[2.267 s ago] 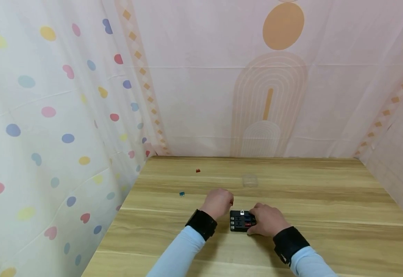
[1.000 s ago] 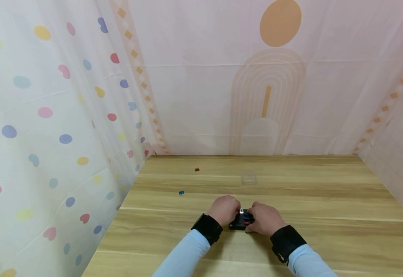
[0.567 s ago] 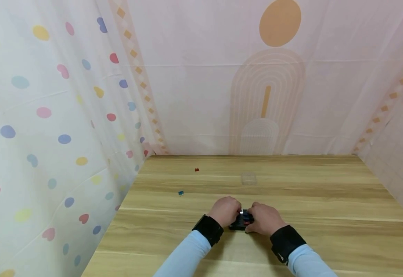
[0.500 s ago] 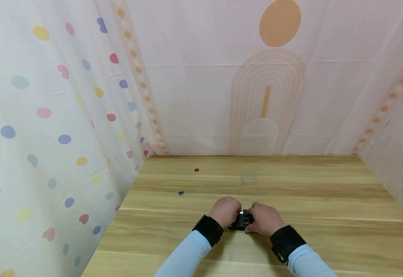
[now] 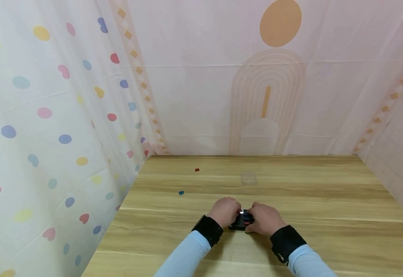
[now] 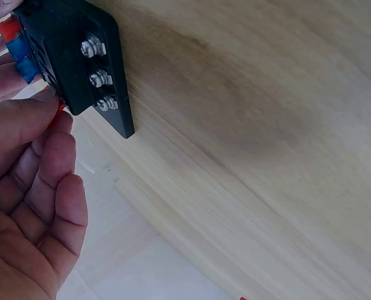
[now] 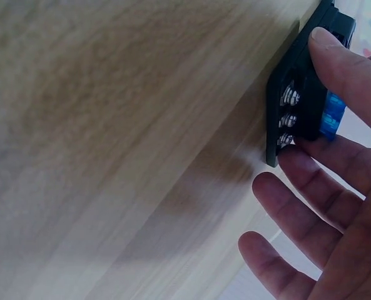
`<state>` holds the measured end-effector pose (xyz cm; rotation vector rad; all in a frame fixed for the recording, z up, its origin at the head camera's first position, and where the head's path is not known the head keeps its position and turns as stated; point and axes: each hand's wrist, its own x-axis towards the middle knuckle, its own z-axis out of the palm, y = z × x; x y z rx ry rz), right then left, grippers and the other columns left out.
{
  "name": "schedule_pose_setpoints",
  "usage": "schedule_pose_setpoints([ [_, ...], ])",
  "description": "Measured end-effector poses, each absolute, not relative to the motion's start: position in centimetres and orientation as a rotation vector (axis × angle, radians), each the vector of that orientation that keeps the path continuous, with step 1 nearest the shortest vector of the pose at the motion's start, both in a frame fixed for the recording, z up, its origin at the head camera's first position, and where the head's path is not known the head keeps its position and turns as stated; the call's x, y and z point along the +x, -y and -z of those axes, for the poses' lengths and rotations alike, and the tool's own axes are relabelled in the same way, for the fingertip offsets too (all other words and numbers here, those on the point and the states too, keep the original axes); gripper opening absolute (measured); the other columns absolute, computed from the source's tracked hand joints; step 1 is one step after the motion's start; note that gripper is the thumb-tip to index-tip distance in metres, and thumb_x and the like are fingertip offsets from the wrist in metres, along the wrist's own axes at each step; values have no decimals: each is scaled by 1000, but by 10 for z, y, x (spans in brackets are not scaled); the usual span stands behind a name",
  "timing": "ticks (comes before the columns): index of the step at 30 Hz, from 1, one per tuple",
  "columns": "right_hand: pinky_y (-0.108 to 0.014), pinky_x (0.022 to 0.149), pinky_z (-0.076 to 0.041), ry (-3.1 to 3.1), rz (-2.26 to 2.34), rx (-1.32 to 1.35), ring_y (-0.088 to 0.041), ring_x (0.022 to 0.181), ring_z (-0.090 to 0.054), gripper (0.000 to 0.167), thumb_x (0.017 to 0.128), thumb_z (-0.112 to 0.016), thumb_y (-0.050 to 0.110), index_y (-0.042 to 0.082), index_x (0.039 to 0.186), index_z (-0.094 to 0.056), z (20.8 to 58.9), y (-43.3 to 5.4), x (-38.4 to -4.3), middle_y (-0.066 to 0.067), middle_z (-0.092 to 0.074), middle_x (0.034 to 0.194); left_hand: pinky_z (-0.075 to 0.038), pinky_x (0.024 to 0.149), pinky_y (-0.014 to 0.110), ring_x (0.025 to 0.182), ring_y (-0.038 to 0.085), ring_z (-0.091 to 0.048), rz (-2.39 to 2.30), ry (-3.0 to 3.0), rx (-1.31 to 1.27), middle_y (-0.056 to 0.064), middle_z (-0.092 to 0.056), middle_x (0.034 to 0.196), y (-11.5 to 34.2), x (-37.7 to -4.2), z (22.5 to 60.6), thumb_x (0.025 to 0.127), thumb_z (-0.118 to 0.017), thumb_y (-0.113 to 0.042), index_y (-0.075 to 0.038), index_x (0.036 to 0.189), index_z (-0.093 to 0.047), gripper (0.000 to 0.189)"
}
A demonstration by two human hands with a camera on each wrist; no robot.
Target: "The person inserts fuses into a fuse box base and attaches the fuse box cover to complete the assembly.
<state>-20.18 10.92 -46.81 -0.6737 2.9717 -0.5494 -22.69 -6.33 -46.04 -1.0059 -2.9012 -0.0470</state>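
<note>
"Where are you working?"

"On the table, my left hand is pinching a red piece at the black block; my right hand is gripping the block. I'm favouring straight, even pressure."

No legible text, labels, brands, numbers or signs

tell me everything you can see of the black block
The black block, plastic-looking, sits base down on the wooden table, its base plate wider than the rest. Each wrist view shows three metal screws along one side. Blue pieces and a red piece sit on its top. The right hand grips it with thumb and fingers; the left hand pinches another red piece against it.
</note>
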Motion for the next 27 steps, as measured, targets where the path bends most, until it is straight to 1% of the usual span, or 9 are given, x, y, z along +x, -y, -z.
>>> schedule_pose_setpoints([
  [6,-38,65,-48,-2973,563,-667,-16,69,-50,41,65,-93,28,5,92,-73,468,-110,-202,0,-56,86,-47,66,18,67,4,-55,34,2891,-1014,-10,-63,70,61,-226,460,86,-77,-13,-17,76,-72,12],
  [12,-38,66,-48,-2962,566,-664,-16,69,-50,41,67,-92,28,5,94,-73,468,-109,-201,0,-56,86,-47,65,19,65,4,-53,41,2883,-1028,-10,-61,68,63,-226,462,87,-76,-14,-17,75,-73,13],
  [21,-39,70,-50,-2957,578,-669,-18,76,-56,41,66,-92,27,4,94,-74,467,-108,-202,-3,-62,96,-47,65,18,65,3,-53,51,2944,-1025,-10,-62,69,63,-227,456,89,-74,-12,-16,74,-73,15],
  [27,-39,70,-50,-2955,579,-668,-19,76,-55,40,65,-93,26,4,92,-74,465,-108,-202,-4,-62,96,-48,69,19,67,5,-55,10,2954,-1044,-9,-63,70,62,-227,454,88,-75,-11,-16,76,-73,13],
])
